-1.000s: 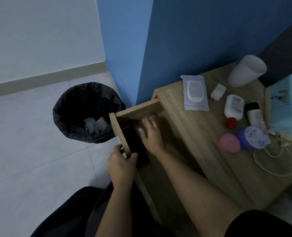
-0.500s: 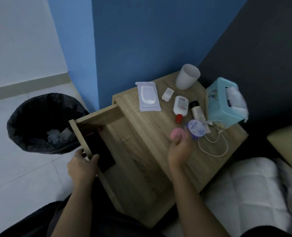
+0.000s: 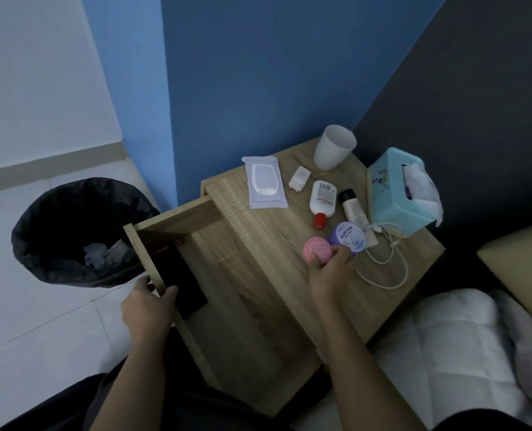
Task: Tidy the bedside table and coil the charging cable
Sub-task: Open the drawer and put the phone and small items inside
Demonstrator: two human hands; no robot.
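I see the left hand [image 3: 148, 309] with its grip clamped over the top edge of the drawer [image 3: 146, 259], a flat wooden board. The drawer is pulled out at the left of the bench [image 3: 258, 231], which has a pale wood grain. A flat black thing [image 3: 177, 275] lies inside the drawer.

The right hand [image 3: 330, 275] has its grip pinched on the pink tin [image 3: 317, 248], small and round, on the bench top. The tin touches a round purple jar [image 3: 348, 237]. The cable [image 3: 395, 269], thin and white, lies in loose loops on the near right of the bench, just right of the jar.

Farther back are a soft wipes pack [image 3: 266, 183], a small white plug [image 3: 299, 177], a smooth white cup [image 3: 333, 147], a white bottle [image 3: 322, 199] with a red cap and a blue tissue box [image 3: 392, 191]. A bin [image 3: 71, 231] with a crinkly black bag stands on the floor at the left.
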